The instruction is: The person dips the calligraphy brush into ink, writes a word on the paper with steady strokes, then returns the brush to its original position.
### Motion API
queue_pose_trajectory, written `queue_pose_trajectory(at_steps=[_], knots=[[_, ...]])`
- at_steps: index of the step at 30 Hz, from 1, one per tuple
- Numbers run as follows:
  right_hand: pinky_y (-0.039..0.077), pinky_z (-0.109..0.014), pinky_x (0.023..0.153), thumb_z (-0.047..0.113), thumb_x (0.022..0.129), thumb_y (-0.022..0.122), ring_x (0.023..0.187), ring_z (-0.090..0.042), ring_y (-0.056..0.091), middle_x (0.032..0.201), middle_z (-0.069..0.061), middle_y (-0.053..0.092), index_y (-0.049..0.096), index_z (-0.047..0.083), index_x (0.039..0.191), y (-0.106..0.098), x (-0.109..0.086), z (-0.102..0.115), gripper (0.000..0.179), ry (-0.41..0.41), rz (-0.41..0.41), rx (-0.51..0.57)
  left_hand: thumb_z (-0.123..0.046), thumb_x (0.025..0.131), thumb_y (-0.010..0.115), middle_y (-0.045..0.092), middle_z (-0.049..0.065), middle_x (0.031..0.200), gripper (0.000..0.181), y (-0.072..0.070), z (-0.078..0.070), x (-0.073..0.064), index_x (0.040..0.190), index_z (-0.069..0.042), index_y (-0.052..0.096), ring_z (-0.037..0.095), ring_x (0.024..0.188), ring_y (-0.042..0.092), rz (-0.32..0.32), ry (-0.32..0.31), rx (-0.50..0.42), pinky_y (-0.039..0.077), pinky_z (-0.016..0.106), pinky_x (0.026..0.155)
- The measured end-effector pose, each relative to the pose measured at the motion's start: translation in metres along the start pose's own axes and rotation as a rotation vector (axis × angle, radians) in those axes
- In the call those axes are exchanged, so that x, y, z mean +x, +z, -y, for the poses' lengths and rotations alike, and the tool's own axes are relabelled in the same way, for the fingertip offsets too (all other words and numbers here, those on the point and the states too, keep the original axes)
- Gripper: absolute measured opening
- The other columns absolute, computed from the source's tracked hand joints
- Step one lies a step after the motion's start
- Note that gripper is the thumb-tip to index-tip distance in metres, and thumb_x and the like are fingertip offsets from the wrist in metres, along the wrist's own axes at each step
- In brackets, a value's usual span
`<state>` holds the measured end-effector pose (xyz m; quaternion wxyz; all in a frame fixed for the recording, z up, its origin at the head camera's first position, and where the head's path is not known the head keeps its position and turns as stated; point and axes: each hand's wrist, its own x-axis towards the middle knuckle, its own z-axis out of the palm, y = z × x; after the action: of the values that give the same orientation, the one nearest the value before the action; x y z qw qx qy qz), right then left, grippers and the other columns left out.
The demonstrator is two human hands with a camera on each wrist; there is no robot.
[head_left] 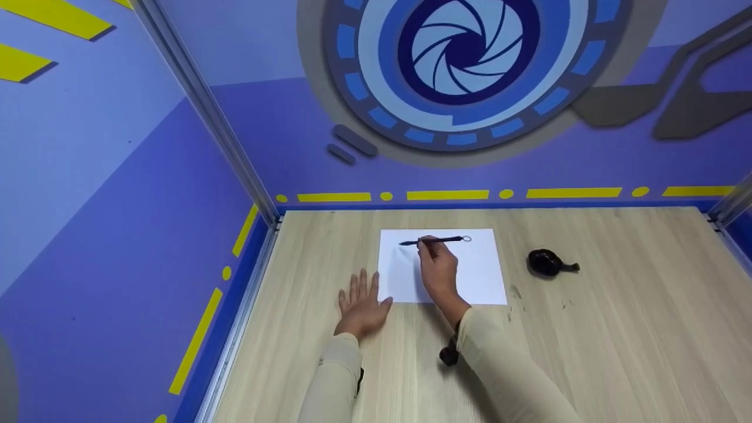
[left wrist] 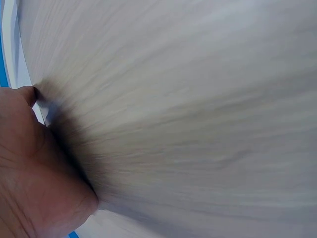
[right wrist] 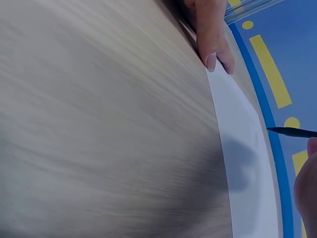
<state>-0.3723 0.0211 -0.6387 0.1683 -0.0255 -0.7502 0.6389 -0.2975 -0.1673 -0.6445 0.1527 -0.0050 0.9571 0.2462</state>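
A sheet of white paper (head_left: 405, 276) lies flat on the wooden table. My right hand (head_left: 439, 273) pinches a dark calligraphy brush (head_left: 443, 239) over the upper part of the sheet, its pointed tip toward the left and its hanging loop toward the right. In the right wrist view the brush tip (right wrist: 285, 131) shows raised above the paper. Fingers spread, my left hand (head_left: 362, 308) rests on the table, thumb and index fingertip right at the paper's left edge. The left wrist view shows mostly that hand's palm side (left wrist: 39, 173) against the wood.
To the right of the paper stands a small round black dish (head_left: 544, 262) with a short handle. Dark smudges (head_left: 516, 292) mark the table between them. A blue and purple panel (head_left: 264, 135) rises behind the table, another along its left side.
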Motion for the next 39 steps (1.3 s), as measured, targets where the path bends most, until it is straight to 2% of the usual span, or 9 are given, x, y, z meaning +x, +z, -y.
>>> queue_pose_trajectory(at_steps=[7, 13, 19, 26, 31, 36, 39], knots=[[0.063, -0.029, 0.088, 0.019, 0.105, 0.069, 0.108, -0.026, 0.078, 0.118, -0.012, 0.080, 0.078, 0.007, 0.118, 0.003, 0.001, -0.001, 0.020, -0.021, 0.015, -0.037, -0.053, 0.111, 0.039, -0.004, 0.012, 0.183, 0.075, 0.000, 0.001, -0.001, 0.174, -0.020, 0.013, 0.037, 0.170, -0.008, -0.014, 0.015, -0.009, -0.005, 0.068, 0.133], [0.060, -0.027, 0.085, 0.022, 0.105, 0.069, 0.100, -0.024, 0.078, 0.110, -0.010, 0.082, 0.079, 0.008, 0.116, 0.007, 0.004, -0.003, 0.020, -0.035, 0.012, -0.082, -0.051, 0.111, 0.042, -0.003, 0.013, 0.183, 0.076, 0.002, 0.004, 0.000, 0.174, -0.019, 0.015, 0.039, 0.170, -0.009, -0.020, 0.036, -0.045, -0.008, 0.069, 0.132], [0.059, -0.037, 0.088, 0.022, 0.105, 0.069, 0.098, -0.024, 0.076, 0.108, -0.010, 0.082, 0.078, 0.009, 0.113, 0.007, 0.003, -0.006, 0.018, -0.032, 0.004, -0.139, -0.052, 0.110, 0.043, -0.004, 0.013, 0.183, 0.077, 0.005, 0.008, 0.004, 0.174, -0.018, 0.015, 0.039, 0.170, -0.011, -0.024, 0.042, -0.074, -0.011, 0.069, 0.131], [0.057, -0.039, 0.087, 0.021, 0.106, 0.067, 0.096, -0.023, 0.072, 0.109, -0.010, 0.082, 0.077, 0.009, 0.118, 0.005, 0.000, -0.008, 0.020, -0.032, 0.043, -0.198, -0.052, 0.111, 0.040, -0.005, 0.014, 0.183, 0.076, 0.005, 0.008, 0.005, 0.174, -0.019, 0.013, 0.039, 0.170, -0.011, -0.022, 0.043, -0.067, -0.010, 0.070, 0.131], [0.057, -0.038, 0.085, 0.019, 0.106, 0.066, 0.093, -0.023, 0.072, 0.106, -0.011, 0.082, 0.078, 0.008, 0.117, 0.005, -0.001, -0.009, 0.019, -0.063, 0.052, -0.218, -0.049, 0.111, 0.040, -0.004, 0.014, 0.183, 0.075, -0.002, 0.002, 0.000, 0.174, -0.018, 0.014, 0.039, 0.170, -0.008, -0.002, 0.024, -0.031, -0.008, 0.069, 0.132], [0.060, -0.041, 0.086, 0.017, 0.104, 0.068, 0.094, -0.026, 0.075, 0.104, -0.013, 0.082, 0.077, 0.006, 0.113, 0.003, 0.000, -0.009, 0.017, -0.084, 0.068, -0.232, -0.055, 0.110, 0.039, -0.008, 0.009, 0.183, 0.077, 0.008, 0.011, 0.010, 0.174, -0.023, 0.011, 0.036, 0.170, -0.012, -0.004, 0.015, -0.016, -0.009, 0.068, 0.132], [0.060, -0.040, 0.087, 0.016, 0.102, 0.068, 0.094, -0.025, 0.076, 0.103, -0.013, 0.081, 0.076, 0.006, 0.110, 0.002, 0.001, -0.008, 0.015, -0.076, 0.078, -0.221, -0.057, 0.110, 0.038, -0.009, 0.008, 0.183, 0.077, 0.008, 0.011, 0.010, 0.174, -0.025, 0.010, 0.035, 0.170, -0.013, -0.001, 0.014, -0.011, -0.009, 0.068, 0.133]])
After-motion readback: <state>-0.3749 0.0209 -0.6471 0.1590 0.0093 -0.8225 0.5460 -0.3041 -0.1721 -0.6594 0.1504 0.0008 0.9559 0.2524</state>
